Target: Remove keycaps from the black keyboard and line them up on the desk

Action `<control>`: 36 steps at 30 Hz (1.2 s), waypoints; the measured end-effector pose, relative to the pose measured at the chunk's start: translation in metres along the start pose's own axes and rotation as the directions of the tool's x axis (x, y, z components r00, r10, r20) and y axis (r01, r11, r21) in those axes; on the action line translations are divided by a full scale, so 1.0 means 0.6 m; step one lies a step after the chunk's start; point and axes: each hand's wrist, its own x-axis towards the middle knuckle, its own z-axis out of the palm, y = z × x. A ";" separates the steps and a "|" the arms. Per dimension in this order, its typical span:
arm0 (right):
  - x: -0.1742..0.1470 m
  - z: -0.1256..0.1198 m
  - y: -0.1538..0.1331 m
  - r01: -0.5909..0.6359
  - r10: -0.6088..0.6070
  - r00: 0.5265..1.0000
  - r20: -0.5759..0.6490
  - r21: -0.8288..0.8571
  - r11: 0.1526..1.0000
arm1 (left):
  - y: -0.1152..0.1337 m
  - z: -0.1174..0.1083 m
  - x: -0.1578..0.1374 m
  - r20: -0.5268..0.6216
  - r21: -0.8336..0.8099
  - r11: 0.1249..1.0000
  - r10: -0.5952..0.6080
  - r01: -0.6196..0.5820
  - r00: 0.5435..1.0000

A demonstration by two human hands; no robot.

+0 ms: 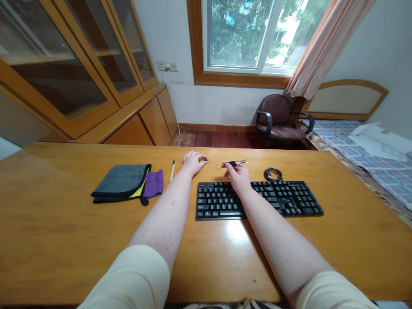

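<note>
Over the far part of the black keyboard [222,201], my right hand [238,177] pinches a keycap puller [232,164] with a black body. Thin wire loops stick out at its left end and metal prongs at its right. My left hand [192,162] rests near the table's far edge, left of the keyboard. A small black piece [205,159] lies between its thumb and index finger; its kind is too small to tell. My right forearm hides part of the keyboard's middle.
A white toothbrush [172,170] lies left of my left hand. Further left are a purple cloth [153,183] and a folded grey cloth [120,182] with black edging. A coiled black cable [273,174] sits behind the keyboard. The wooden table [58,240] ends just beyond my hands.
</note>
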 end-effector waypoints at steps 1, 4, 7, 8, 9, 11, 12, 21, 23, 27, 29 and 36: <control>0.000 0.000 0.000 -0.001 0.001 1.000 -0.001 0.001 1.000 | 0.001 -0.001 0.000 0.002 0.000 1.000 -0.001 0.001 1.000; 0.000 0.000 0.001 0.001 -0.001 1.000 -0.004 0.003 1.000 | 0.002 -0.002 -0.001 0.013 -0.009 1.000 0.001 -0.001 1.000; 0.001 0.000 0.005 0.007 -0.007 1.000 0.000 0.011 1.000 | -0.006 0.000 0.000 0.002 -0.034 0.999 0.000 0.000 1.000; 0.001 -0.001 0.007 0.008 -0.008 1.000 0.001 0.009 1.000 | -0.011 0.001 0.000 -0.001 -0.045 0.999 -0.005 0.005 1.000; 0.002 -0.001 0.009 0.008 -0.008 1.000 0.001 0.004 1.000 | -0.018 0.001 0.001 0.002 -0.058 0.998 -0.010 0.010 1.000; 0.003 -0.002 0.014 0.009 -0.009 1.000 -0.004 -0.015 1.000 | -0.033 0.001 0.001 0.021 -0.091 0.996 -0.007 0.009 1.000; 0.004 -0.002 0.016 0.008 -0.008 1.000 -0.007 -0.023 1.000 | -0.041 0.000 0.001 0.033 -0.110 0.994 0.001 0.003 0.999; 0.002 -0.001 0.012 0.008 -0.008 1.000 -0.005 -0.001 1.000 | -0.060 -0.009 0.002 0.041 -0.156 0.988 0.023 -0.016 0.999; 0.002 0.000 0.009 0.006 -0.006 1.000 -0.004 0.002 1.000 | -0.060 -0.008 0.002 0.042 -0.158 0.987 0.025 -0.018 0.999; 0.001 0.001 0.005 -0.001 0.001 1.000 -0.005 0.008 1.000 | -0.063 -0.006 0.002 0.040 -0.162 0.987 0.022 -0.015 0.999; 0.001 0.001 0.005 0.001 -0.001 1.000 -0.004 0.016 1.000 | -0.064 -0.006 0.002 0.041 -0.167 0.986 0.021 -0.014 0.999; 0.002 -0.001 0.009 0.010 -0.010 1.000 -0.005 0.020 1.000 | -0.064 -0.007 0.002 0.040 -0.185 0.983 0.007 0.001 0.999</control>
